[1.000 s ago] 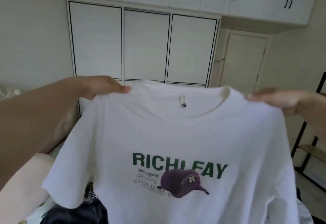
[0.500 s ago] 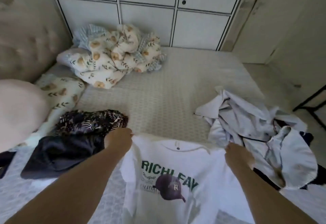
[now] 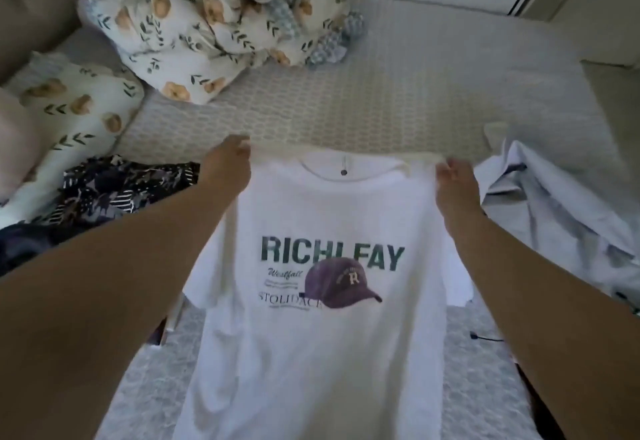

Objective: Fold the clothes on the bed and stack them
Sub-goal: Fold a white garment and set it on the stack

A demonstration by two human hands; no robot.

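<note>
Shirt (image 3: 322, 335) hangs print-up over the bed (image 3: 398, 107), left hand (image 3: 228, 166) and right hand (image 3: 455, 187) each pinching a shoulder. Laid carelessly, its sleeves could bunch underneath or land on the blue pile (image 3: 554, 218), spoiling the fold.

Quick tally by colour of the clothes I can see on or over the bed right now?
White: 1, the printed T-shirt held up at its shoulders by the left hand and right hand.
Dark patterned: 1, a crumpled garment.
Pale blue: 1, a rumpled garment.
Total: 3
</note>
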